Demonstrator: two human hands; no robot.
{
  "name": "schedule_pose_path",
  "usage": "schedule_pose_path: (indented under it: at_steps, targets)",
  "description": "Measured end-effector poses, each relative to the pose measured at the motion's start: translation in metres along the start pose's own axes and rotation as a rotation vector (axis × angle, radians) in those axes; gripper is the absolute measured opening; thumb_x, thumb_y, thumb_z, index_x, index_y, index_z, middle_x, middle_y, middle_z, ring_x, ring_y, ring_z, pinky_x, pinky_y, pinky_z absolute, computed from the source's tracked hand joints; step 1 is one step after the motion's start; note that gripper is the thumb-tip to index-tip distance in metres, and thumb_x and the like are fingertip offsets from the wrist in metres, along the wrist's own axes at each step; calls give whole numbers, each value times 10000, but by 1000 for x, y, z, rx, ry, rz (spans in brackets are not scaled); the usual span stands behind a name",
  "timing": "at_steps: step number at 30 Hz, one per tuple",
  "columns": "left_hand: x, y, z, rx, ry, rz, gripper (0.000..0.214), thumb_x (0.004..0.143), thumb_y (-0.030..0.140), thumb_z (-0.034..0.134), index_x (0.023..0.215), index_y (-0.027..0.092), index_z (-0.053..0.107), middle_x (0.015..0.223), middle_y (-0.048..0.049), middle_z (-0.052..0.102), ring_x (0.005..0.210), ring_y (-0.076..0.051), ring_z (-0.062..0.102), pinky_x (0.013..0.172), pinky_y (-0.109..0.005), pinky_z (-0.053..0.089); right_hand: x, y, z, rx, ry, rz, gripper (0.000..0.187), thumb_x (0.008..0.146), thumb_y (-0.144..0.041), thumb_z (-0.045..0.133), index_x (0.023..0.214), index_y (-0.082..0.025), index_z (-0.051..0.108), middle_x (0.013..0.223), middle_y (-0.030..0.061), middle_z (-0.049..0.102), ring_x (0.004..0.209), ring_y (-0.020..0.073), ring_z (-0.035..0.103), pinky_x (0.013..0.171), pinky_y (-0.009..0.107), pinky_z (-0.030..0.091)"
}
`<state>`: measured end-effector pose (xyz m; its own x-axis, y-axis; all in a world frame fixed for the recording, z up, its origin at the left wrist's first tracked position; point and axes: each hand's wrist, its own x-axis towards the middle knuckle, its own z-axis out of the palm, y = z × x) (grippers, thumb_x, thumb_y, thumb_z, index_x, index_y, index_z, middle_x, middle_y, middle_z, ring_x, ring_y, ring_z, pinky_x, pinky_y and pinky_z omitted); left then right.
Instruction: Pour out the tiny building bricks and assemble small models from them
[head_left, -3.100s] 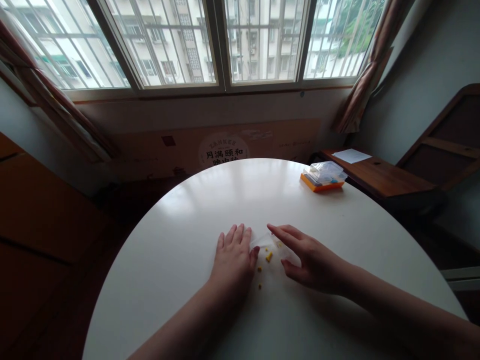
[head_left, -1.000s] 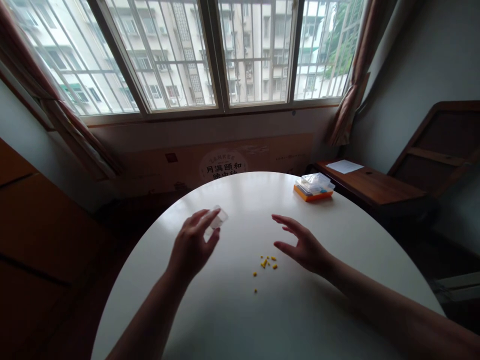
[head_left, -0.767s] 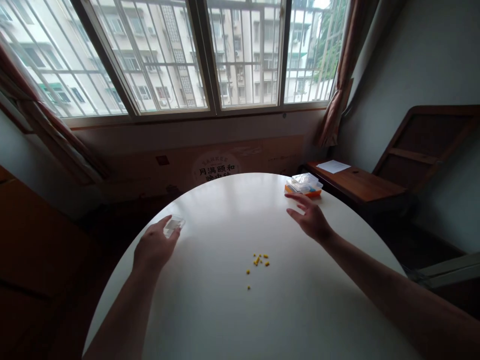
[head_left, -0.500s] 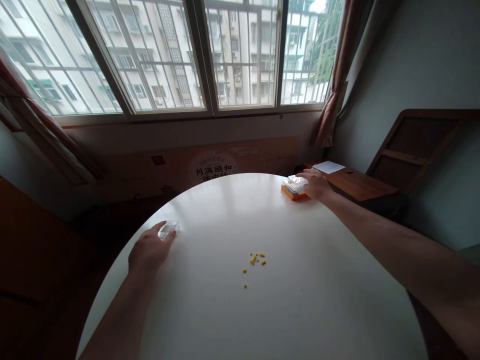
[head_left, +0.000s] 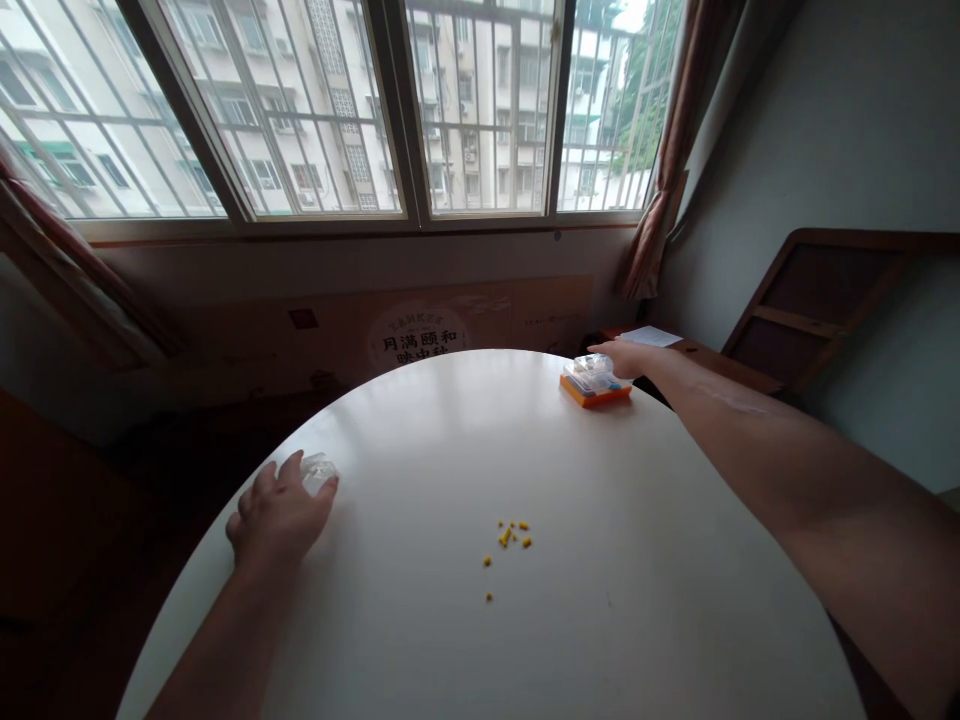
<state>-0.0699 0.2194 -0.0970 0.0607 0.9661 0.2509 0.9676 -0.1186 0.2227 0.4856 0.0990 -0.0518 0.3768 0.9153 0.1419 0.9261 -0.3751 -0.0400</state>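
My left hand [head_left: 277, 515] is over the left side of the white round table [head_left: 420, 620], fingers spread and thumb apart. A small clear plastic box [head_left: 320, 472] stands beside its thumb and index finger; I cannot tell whether they touch it. At the far right edge, my right hand [head_left: 632, 358] reaches behind another clear plastic box [head_left: 592, 370], fingers stretched out and partly hidden. That box rests on an orange-based case [head_left: 595, 397]. Several small yellow pieces [head_left: 506, 537] lie scattered around the table's middle, two of them nearer to me.
Beyond the table on the right is a brown wooden surface [head_left: 697, 358] with a white sheet [head_left: 651, 337] on it. A large printed cardboard panel [head_left: 487, 310] stands under the barred window. Curtains [head_left: 646, 245] hang at both sides.
My left hand has spread its fingers and loosened from around the clear box. The right hand has slid behind the clear box on the orange-based case. The view has shifted slightly.
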Motion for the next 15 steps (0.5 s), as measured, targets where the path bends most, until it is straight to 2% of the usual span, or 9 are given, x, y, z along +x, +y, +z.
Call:
schedule_pose_path:
  at_steps: [3,8,12,15]
  targets:
    - [-10,14,-1,11,140,154,651,910,498,449,1439,122,413,1504,-255,336,1359,-446,357,1065,-605,342,8,-2,1,-27,-121,-16,339,962,-351,577,1251,-174,573,1265,100,576,1073,219,602,906,431,529]
    - [-23,34,-5,-56,239,332,593,948,479,408,1442,152,405,1544,-212,281,1410,-386,311,1117,-541,319,10,-7,0,-64,-236,3,346,959,-349,582,1255,-170,568,1256,99,580,1058,217,607,890,423,537]
    - [-27,40,-7,-161,296,428,557,959,455,397,1412,134,442,1537,-210,300,1416,-370,311,1130,-520,324,5,-15,-9,-83,-232,29,371,954,-351,587,1278,-174,555,1281,102,565,1095,233,591,922,455,516]
    - [-31,44,-7,-235,342,510,538,955,460,414,1381,137,477,1502,-209,363,1387,-381,360,1112,-535,351,-2,-24,-24,-57,-190,-3,573,841,-285,702,1368,-173,508,1314,139,547,1154,290,562,966,456,473]
